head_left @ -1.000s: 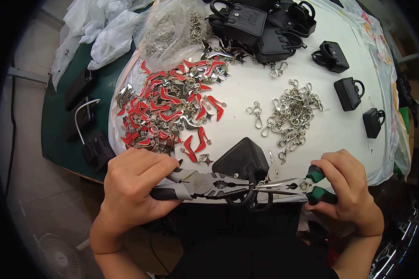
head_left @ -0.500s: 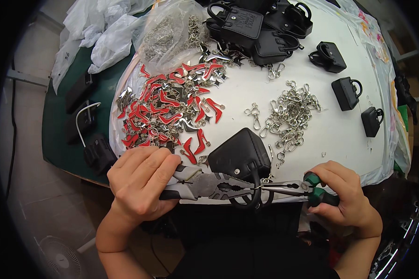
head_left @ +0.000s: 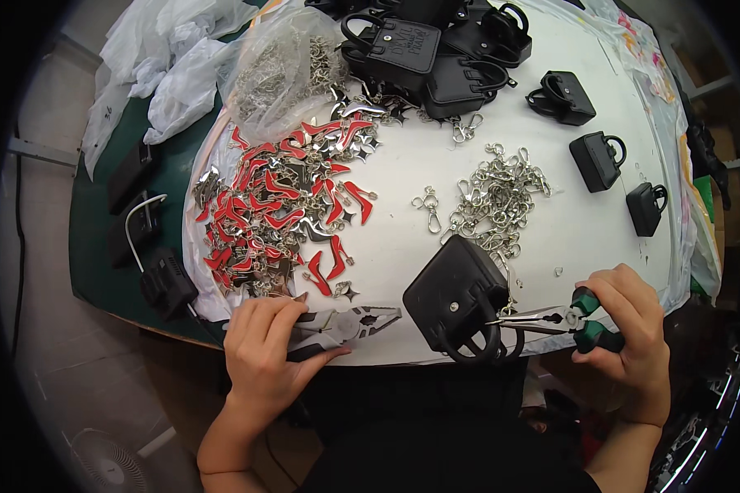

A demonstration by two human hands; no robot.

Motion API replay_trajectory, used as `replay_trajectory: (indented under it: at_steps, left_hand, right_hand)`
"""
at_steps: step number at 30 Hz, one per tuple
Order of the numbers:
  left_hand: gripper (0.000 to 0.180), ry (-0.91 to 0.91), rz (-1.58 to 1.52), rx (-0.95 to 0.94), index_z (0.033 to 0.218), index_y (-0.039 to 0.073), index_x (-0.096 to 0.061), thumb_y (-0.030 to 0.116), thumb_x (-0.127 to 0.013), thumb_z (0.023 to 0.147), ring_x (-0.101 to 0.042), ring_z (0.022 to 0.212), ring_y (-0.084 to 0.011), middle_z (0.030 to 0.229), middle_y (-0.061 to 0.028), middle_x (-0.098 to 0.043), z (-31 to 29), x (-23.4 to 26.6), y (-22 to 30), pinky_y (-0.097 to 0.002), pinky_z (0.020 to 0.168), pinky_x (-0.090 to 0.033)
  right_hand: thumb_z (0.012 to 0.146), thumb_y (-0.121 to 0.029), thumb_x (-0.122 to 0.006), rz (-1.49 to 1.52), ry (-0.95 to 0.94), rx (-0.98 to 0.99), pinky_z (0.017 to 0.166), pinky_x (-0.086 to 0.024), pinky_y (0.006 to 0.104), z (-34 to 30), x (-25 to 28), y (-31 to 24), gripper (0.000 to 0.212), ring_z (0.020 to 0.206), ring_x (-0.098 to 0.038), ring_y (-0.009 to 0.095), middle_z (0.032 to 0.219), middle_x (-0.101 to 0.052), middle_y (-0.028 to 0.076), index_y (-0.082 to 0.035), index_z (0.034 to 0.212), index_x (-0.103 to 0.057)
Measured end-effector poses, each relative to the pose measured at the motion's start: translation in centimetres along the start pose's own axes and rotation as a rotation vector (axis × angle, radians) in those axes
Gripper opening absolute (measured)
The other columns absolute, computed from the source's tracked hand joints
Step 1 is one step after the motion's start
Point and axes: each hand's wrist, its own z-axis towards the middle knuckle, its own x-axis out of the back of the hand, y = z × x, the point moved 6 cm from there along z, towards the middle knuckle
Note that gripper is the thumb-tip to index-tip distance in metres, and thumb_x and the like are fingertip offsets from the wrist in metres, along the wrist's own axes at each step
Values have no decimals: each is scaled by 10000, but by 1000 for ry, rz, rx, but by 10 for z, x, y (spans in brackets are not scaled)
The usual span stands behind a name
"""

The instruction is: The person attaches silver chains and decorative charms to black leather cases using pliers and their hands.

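While my left hand [head_left: 263, 347] is wrapped around the grey pliers [head_left: 349, 327], their tips spread beside the mini bag [head_left: 452, 279] but clear of it, my right hand [head_left: 631, 329] clasps the green-handled pliers [head_left: 573, 319], well apart from the left. The slender points reach the bag's handles and a bit of chain there; I cannot tell what they pinch. The bag, black and tilted, is at the near edge of the white table [head_left: 382, 246]. Beyond it lie silver clasps [head_left: 493, 201], with red shoe charms [head_left: 265, 197] to the left and more black bags [head_left: 415, 53] at the far side.
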Motion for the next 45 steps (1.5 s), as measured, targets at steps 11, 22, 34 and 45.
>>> replay_trajectory:
  at_steps: [11, 22, 34, 45]
  left_hand:
    - [766, -61, -537, -239, 1274, 43, -535, 246, -891, 626, -514, 1191, -370, 1268, -157, -536, 48, -18, 49, -466, 1015, -416]
    - [748, -549, -1235, -8, 1367, -11, -486, 146, -831, 723, -632, 1012, -146, 1154, -116, -644, 58, -46, 77, -290, 892, -501]
    - [630, -536, -1167, 46, 1265, -15, -564, 226, -822, 744, -666, 869, -151, 997, -116, -689, 55, -31, 86, -284, 830, -515]
    - [617, -467, -1019, 30, 1173, -31, -592, 326, -832, 732, -710, 794, -266, 899, -164, -695, 53, -12, 80, -319, 720, -542]
  right_hand:
    - [728, -393, -791, 320, -78, 32, 699, -483, 364, 2, -12, 2, 598, 776, -598, 309, 932, -633, 161, 49, 1095, -626]
    - [863, -166, -675, -80, 238, -488, 956, -402, 360, -46, -32, 111, 493, 1033, -546, 318, 1136, -559, 170, 54, 1273, -514]
    - [768, -1, -757, 1053, 40, 18, 877, -453, 344, 53, -61, 9, 291, 955, -615, 226, 1042, -671, 120, 9, 1053, -698]
    - [801, -47, -749, 1226, -163, -138, 860, -456, 310, 59, -93, -1, 199, 945, -594, 181, 975, -696, 91, -18, 997, -744]
